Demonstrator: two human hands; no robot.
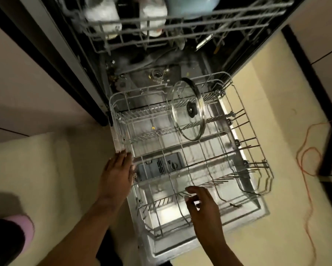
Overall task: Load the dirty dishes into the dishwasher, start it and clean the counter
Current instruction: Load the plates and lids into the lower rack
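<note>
Lower rack (238, 139): drawn out over the open dishwasher door (261, 210), presumably so you can reach its tines from above; nearly bare.
Glass lid (188, 110): the rack's only item; stood on edge between tines toward the rear, knob facing you, likely so water drains off it.
Your left hand (119, 173): fingers straight and together, flat against the rack's left rim, holding nothing; it seems placed there to steady or guide the rack.
Your right hand (201, 206): over the front tines, fingers loosely curled and spread, nothing in it; whether it touches the wire you cannot tell.
Upper rack (180, 27): above and farther back, blurred; pale cups or jars (103, 14) and a light blue vessel (188, 6) in it.
Detergent compartment (161, 166): grey, set in the door, seen through the wires.
Tub floor (142, 73): crumbs and yellow specks around the drain.
Room: cream floor (276, 237) either side; an orange cord (305, 169) trailing at right; dim light; the counter and remaining dishes lie out of view.
</note>
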